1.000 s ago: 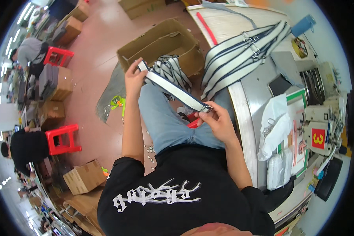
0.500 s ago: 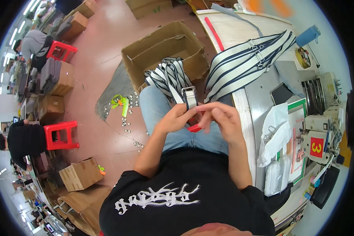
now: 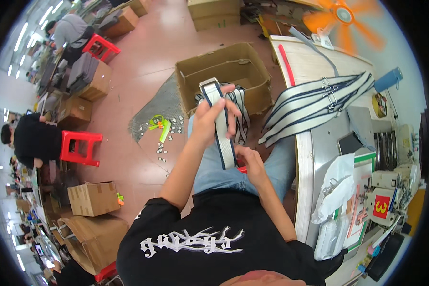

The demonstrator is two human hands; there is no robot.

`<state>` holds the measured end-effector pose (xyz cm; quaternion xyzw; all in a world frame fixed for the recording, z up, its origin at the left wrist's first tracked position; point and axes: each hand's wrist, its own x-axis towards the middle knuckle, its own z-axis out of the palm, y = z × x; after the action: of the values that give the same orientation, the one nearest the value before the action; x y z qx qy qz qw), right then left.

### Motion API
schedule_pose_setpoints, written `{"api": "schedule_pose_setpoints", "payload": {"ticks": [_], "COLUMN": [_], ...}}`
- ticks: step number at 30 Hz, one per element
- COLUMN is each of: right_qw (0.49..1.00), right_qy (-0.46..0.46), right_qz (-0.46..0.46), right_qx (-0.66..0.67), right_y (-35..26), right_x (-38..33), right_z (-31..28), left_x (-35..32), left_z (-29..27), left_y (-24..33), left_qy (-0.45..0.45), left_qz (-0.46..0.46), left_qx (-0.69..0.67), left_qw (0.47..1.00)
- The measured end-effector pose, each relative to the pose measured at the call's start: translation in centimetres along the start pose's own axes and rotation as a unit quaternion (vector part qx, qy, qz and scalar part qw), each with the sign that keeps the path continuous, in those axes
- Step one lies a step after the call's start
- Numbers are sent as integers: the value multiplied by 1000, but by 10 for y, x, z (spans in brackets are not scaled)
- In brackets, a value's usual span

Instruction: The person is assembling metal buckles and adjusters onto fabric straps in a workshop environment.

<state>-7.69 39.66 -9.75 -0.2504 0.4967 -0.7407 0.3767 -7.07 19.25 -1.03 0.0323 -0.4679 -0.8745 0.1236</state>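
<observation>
My left hand (image 3: pixel 210 119) is closed around a white strap (image 3: pixel 223 138) with dark blue edges. A metal buckle (image 3: pixel 209 84) sits at the strap's far end, above the box opening. The near end hangs over my lap. My right hand (image 3: pixel 252 166) is beside the strap's near part, its fingers bent toward the dark edge. What those fingers hold, if anything, is hidden. Similar loose straps (image 3: pixel 241 114) hang from the cardboard box (image 3: pixel 252 62) in front of my knees, partly behind my left hand.
On the table at my right lie a bundle of striped straps (image 3: pixel 305 107) with buckles, a red strip (image 3: pixel 287 64), a white bag (image 3: pixel 336 183) and a sewing machine (image 3: pixel 383 200). An orange fan (image 3: pixel 344 15) stands behind. Small metal pieces (image 3: pixel 162 151) litter the floor at left, near a red stool (image 3: pixel 81 147).
My left hand has moved up and away from my body, carrying the strap and buckle into a long stretch. My right hand has come down closer to my lap. The whole view has shifted.
</observation>
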Motion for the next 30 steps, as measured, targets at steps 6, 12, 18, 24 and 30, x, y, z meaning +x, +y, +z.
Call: {"api": "schedule_pose_setpoints", "payload": {"ticks": [6,12,18,24,30], "right_qw": [977,985,971,939,984], "right_qy": [-111,-161,-203,-327,-55], "right_qz": [-34,19,61,-89,-132], "right_qx": [-177,-63,-110,-58,-106], "right_y": [-49,-84,-177,-235,-212], "right_x": [2,-51,-91,-135,-125], "right_z": [39,34,29,-30,-12], "left_x": [62,134,117,131,112], "left_z": [-36,-154,-167,-220,-160], "left_y": [34,49,19,0,-13], "left_qy": [103,200,167,306,141], "left_qz": [62,106,59,102,-2], "left_qx": [-29,-39,93,47,54], "left_qw": [992,973,980,946,989]}}
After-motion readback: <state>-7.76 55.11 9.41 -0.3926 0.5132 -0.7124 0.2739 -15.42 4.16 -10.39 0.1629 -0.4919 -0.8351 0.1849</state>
